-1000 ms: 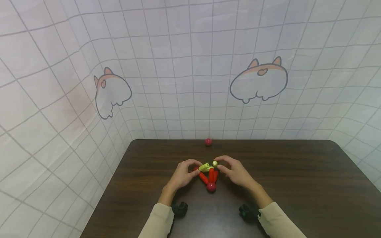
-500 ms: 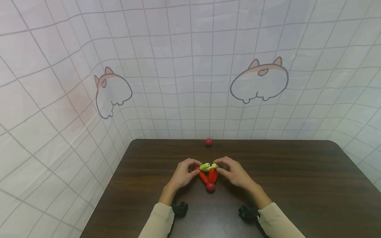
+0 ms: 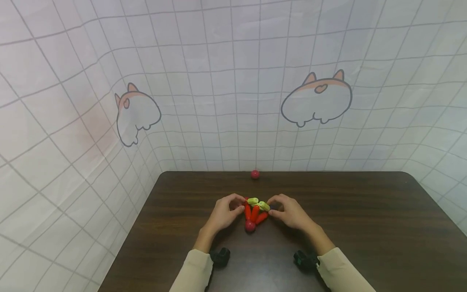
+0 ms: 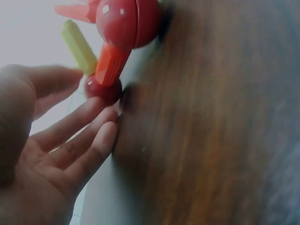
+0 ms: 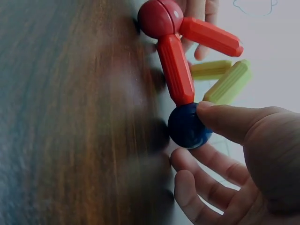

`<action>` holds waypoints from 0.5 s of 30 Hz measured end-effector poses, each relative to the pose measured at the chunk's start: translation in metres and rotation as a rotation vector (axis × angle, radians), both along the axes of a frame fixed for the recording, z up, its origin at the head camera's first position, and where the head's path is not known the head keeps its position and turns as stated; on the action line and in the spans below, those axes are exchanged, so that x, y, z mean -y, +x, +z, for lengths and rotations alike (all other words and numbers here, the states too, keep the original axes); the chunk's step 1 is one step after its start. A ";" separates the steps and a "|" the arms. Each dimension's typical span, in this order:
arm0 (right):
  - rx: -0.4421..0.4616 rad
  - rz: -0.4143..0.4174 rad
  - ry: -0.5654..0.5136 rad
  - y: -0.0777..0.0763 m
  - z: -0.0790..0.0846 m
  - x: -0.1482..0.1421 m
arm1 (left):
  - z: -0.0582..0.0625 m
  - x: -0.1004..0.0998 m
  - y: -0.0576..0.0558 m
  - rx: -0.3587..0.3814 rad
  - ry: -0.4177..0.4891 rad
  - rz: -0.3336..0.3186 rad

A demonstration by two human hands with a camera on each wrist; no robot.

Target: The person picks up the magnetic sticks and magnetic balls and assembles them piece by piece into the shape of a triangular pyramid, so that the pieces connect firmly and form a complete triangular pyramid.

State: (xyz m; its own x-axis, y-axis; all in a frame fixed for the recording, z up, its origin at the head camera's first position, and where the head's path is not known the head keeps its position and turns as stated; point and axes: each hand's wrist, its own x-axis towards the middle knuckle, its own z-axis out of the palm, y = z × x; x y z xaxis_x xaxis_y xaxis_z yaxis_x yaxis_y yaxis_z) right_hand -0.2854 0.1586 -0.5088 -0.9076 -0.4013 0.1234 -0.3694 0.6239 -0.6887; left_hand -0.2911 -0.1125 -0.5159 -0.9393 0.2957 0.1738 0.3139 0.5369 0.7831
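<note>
Between the hands on the table is a frame of magnetic-looking rods and balls. Its near corner is a red ball (image 3: 250, 226), from which red rods (image 5: 176, 70) fan out, one tilted upward. My left hand (image 3: 224, 213) pinches a smaller-looking red ball (image 4: 104, 89) at the left corner, thumb near the foot of a yellow-green rod (image 4: 78, 46). At the right corner, my right hand (image 3: 290, 211) grips a dark blue ball (image 5: 188, 125) between thumb and fingers. Another yellow-green rod (image 5: 228, 83) rises from that ball. In the head view, fingers partly cover both corner balls.
One loose red ball (image 3: 255, 174) lies at the far edge of the dark wooden table (image 3: 365, 227). Behind the table hangs a white gridded cloth (image 3: 226, 101). Black wrist devices (image 3: 220, 257) sit below both hands.
The near red ball has shifted left and slightly away. The red rods have turned, the right one swinging outward. Both upright yellow-green rods lean differently, and my right hand has moved slightly right.
</note>
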 end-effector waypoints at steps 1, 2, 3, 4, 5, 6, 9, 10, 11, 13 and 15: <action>0.001 -0.009 0.004 0.000 0.000 0.000 | 0.000 0.001 0.000 0.012 0.008 -0.022; 0.004 -0.019 0.007 -0.001 0.000 -0.001 | 0.001 0.002 0.000 0.025 0.014 -0.043; 0.009 -0.026 0.008 -0.001 0.001 -0.001 | 0.001 0.003 0.000 0.040 0.016 -0.064; 0.015 -0.034 0.009 -0.002 0.001 -0.001 | 0.001 0.004 -0.001 0.054 0.016 -0.083; 0.023 -0.042 0.008 -0.002 0.001 -0.001 | 0.001 0.005 -0.001 0.070 0.015 -0.101; 0.028 -0.047 0.006 -0.002 0.001 -0.002 | 0.001 0.006 -0.001 0.082 0.014 -0.118; 0.041 -0.061 0.003 -0.002 0.001 -0.002 | 0.003 0.007 0.001 0.130 0.011 -0.155; 0.042 -0.067 0.004 -0.002 0.000 -0.002 | 0.003 0.007 0.001 0.141 0.012 -0.165; 0.043 -0.073 0.004 -0.002 0.000 -0.001 | 0.004 0.007 0.002 0.151 0.013 -0.173; 0.045 -0.083 0.000 -0.001 0.001 0.000 | 0.004 0.007 0.003 0.164 0.013 -0.185; 0.046 -0.094 -0.001 0.000 0.001 0.001 | 0.004 0.007 0.003 0.168 0.008 -0.188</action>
State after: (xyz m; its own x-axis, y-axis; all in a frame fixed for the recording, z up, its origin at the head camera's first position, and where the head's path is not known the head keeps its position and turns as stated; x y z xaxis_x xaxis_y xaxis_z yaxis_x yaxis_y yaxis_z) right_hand -0.2857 0.1577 -0.5080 -0.9459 -0.3141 0.0813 -0.2775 0.6534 -0.7043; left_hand -0.2881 -0.1194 -0.5117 -0.8838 0.4673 0.0231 0.2729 0.4749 0.8366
